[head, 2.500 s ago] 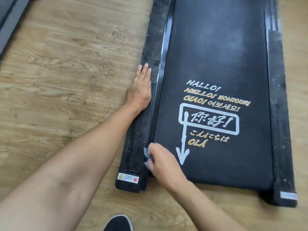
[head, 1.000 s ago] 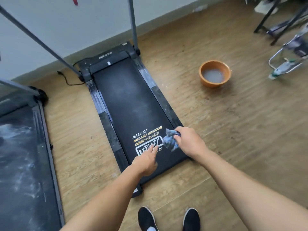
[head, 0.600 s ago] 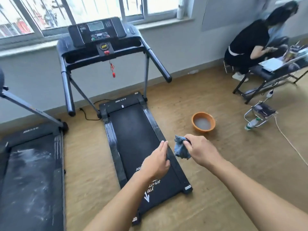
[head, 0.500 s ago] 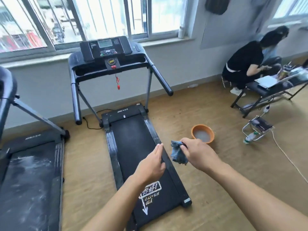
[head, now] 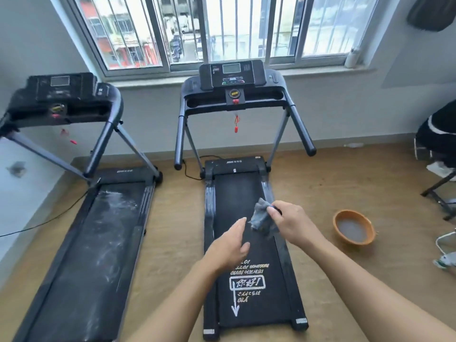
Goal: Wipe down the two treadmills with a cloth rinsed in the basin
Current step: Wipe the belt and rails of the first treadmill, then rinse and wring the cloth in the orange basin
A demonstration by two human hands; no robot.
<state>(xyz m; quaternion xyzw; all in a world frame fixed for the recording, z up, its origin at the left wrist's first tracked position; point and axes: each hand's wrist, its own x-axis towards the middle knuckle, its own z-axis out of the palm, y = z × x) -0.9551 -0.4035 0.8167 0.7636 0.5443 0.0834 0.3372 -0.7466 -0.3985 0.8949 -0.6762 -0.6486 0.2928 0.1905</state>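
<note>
Two black treadmills stand side by side under the window. The right treadmill (head: pixel 234 193) has white and yellow greetings printed on its belt. The left treadmill (head: pixel 98 230) has a belt streaked with white dust. My right hand (head: pixel 288 223) holds a crumpled grey-blue cloth (head: pixel 261 218) in the air above the right treadmill's belt. My left hand (head: pixel 229 245) hovers just left of the cloth, fingers apart and holding nothing. An orange basin (head: pixel 339 233) of cloudy water sits on the floor to the right.
A person in black (head: pixel 436 134) sits at the right edge beside a folding bench (head: pixel 439 186). A metal rack (head: pixel 446 250) with a bottle lies right of the basin. Power cords run from both treadmills. Wooden floor separates the machines.
I have stood up from the belt's rear end, so the view rose from the floor to both consoles and the window. My right hand lifted the cloth off the treadmill; my left hand left the side rail.
</note>
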